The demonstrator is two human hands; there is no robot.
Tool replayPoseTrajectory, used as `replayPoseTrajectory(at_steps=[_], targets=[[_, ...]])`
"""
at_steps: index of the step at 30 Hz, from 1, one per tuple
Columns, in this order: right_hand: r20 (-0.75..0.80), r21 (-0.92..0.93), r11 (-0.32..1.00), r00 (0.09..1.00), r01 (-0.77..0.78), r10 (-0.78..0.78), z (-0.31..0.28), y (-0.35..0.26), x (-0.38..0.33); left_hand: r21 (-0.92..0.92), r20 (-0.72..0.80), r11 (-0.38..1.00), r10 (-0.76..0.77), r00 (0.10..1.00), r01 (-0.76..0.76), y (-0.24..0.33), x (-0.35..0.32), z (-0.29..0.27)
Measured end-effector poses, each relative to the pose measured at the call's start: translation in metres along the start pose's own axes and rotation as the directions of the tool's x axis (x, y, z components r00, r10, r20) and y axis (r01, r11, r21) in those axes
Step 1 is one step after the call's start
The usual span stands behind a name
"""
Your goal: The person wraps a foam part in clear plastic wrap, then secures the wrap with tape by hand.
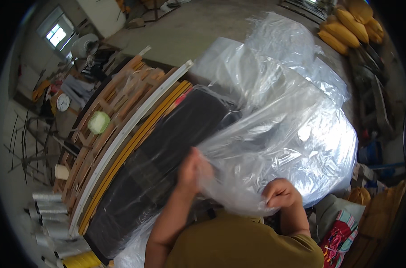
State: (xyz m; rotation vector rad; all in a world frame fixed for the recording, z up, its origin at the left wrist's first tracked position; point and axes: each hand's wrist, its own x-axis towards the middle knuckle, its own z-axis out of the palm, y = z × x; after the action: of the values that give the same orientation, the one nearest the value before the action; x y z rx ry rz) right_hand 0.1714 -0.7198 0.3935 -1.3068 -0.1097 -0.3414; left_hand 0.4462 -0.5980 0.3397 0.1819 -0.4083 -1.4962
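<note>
A large sheet of clear plastic [274,134] spreads in crumpled, shiny folds from in front of my body to the far right. My right hand [282,194] is closed on its near edge, with the fingers pinched together. Slightly blurred, my left hand [195,170] grips another part of the same edge, farther left and higher up. Between the two hands the plastic hangs in a loose, cloudy bunch. To the left lies a long black panel or fabric [167,143] under clear film; part of it is hidden by the sheet.
Along the black panel's left side run yellow strips [136,154] and a pale rail [131,127], then a wooden frame [105,107] with a green-and-white block [98,122]. Silvery rolls [55,219] stand at lower left. Yellow sacks [346,27] are piled far right; patterned cloth [339,234] lies near right.
</note>
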Motion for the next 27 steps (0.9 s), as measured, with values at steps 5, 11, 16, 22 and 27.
replayPoseTrajectory(at_steps=[5,11,16,22,27], targets=[[-0.305,-0.767,0.463,0.888,-0.443,0.345,-0.006,0.025,0.021,0.458,-0.598,0.848,0.072,0.798,0.266,0.009,-0.021,0.054],[-0.151,-0.690,0.680,0.968,-0.250,0.203,0.068,0.002,0.101,0.640,-0.547,0.762,0.356,0.758,0.104,-0.014,-0.031,0.048],[0.058,-0.765,0.638,0.996,0.083,-0.060,0.056,0.056,0.119,-0.034,-0.603,0.968,0.179,0.778,-0.249,0.015,-0.043,0.026],[-0.639,-0.482,0.876,0.678,0.015,-0.363,-0.089,0.023,0.067,0.798,-0.472,0.522,0.231,0.851,0.302,0.001,-0.062,0.046],[-0.591,-0.467,0.715,0.419,0.519,-0.690,-0.059,-0.139,0.127,0.844,-0.527,-0.338,-0.382,0.759,0.416,-0.050,-0.105,-0.030]])
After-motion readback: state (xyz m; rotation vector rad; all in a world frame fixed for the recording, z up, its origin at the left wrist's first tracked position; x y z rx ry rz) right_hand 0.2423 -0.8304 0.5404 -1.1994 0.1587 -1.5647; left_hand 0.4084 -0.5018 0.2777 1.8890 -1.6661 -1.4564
